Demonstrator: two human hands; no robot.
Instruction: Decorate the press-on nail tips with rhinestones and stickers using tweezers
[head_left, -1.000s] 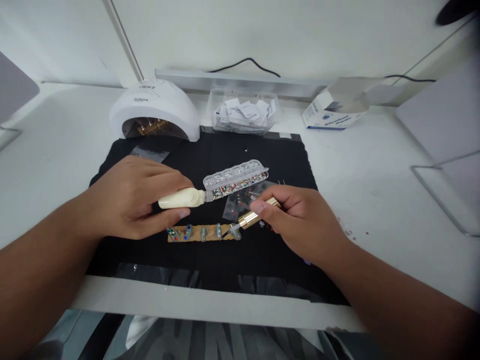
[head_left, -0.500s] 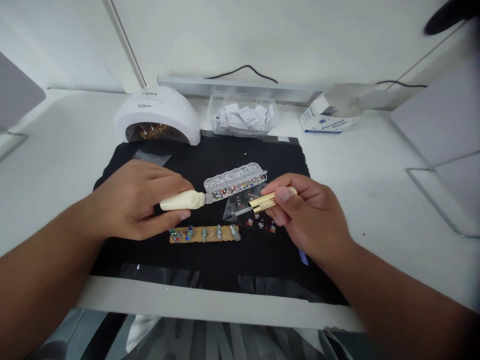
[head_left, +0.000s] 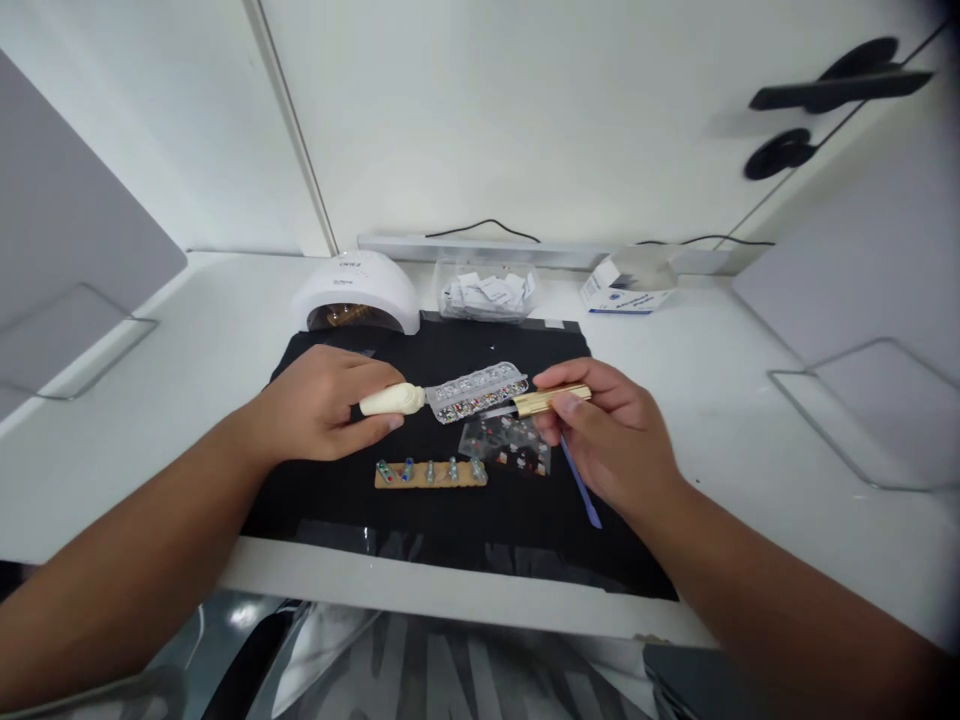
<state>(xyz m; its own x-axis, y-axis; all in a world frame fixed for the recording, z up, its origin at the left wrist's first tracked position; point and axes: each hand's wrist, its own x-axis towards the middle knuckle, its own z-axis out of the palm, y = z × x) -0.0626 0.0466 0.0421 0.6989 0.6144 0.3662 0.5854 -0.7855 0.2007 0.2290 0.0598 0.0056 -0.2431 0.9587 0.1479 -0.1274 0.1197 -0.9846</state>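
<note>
My left hand (head_left: 322,405) grips a cream bottle (head_left: 391,400) lying sideways, its nozzle pointing right at a clear rhinestone tray (head_left: 478,391). My right hand (head_left: 604,430) pinches a gold pen tool (head_left: 541,401), tip pointing left toward the tray. Below both hands a tan strip (head_left: 430,473) with several decorated false nails lies on the black mat (head_left: 442,520). A clear bag of coloured stones (head_left: 510,444) sits just left of my right hand. A thin blue stick (head_left: 582,486) lies under that hand.
A white nail lamp (head_left: 357,293) stands at the mat's back left. Behind the mat are a clear tub of white packets (head_left: 487,292) and an open white box (head_left: 619,284). Grey panels on wire stands (head_left: 862,420) flank the white desk.
My right hand lifted the gold pen from the nail strip up to the rhinestone tray. The view tilted up and pulled back, showing more wall. My left hand kept its hold.
</note>
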